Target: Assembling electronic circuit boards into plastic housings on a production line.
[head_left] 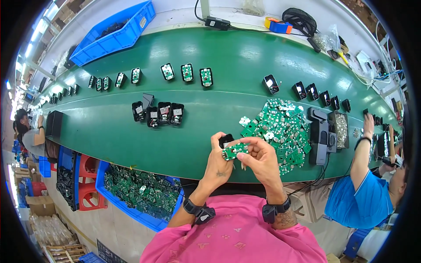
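Observation:
Near the front edge of the green bench, my left hand (215, 163) is closed around a small black plastic case (226, 140). My right hand (262, 160) pinches a green circuit board (235, 151) by its right end, just in front of the case. The board overlaps the case's lower part from this angle, so whether they touch I cannot tell. To the right of my hands spreads a heap of loose green circuit boards (280, 131). Several black cases (164, 113) lie in a cluster to the left.
Along the bench runs a row of cases with boards (187, 72); further right stand open cases (300, 90). A grey machine (319, 136) sits beside a tray of small metal parts (340, 129). Blue crates (151, 14) stand behind and below. Co-workers sit left and right (364, 193).

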{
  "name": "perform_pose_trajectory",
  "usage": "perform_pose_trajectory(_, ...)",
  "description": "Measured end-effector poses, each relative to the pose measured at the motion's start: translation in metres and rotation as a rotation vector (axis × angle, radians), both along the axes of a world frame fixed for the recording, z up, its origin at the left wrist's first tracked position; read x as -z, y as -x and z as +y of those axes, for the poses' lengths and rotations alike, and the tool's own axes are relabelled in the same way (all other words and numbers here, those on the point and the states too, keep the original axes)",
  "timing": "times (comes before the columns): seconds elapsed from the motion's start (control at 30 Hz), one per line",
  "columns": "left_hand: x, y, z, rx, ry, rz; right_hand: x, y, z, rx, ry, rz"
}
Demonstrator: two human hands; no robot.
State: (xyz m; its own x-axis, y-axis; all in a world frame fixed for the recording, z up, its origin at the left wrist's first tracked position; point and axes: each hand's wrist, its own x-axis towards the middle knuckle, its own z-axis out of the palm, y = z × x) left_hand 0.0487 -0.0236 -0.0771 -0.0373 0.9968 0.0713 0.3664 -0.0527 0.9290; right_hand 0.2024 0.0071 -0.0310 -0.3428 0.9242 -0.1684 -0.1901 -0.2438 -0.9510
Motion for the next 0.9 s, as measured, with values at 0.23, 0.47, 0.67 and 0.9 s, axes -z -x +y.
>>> perform_pose_trajectory(0.23, -0.012, -0.007, 0.002, -0.071, 0.105, -0.627, 0.014, -0.006, -0.005, 0.030, -0.033, -0.128)
perform_pose_trajectory(0.47, -0.020, 0.009, -0.002, 0.134, 0.432, -1.163, 0.018, -0.011, -0.005, 0.081, -0.143, -0.284)
perform_pose_trajectory(0.67, -0.029, -0.003, -0.003, 0.012, 0.407, -0.922, 0.016, -0.008, -0.002, 0.180, -0.464, -0.450)
perform_pose_trajectory(0.9, -0.034, -0.008, -0.006, 0.052, 0.398, -0.834, 0.020, -0.004, 0.002, 0.162, -0.433, -0.344)
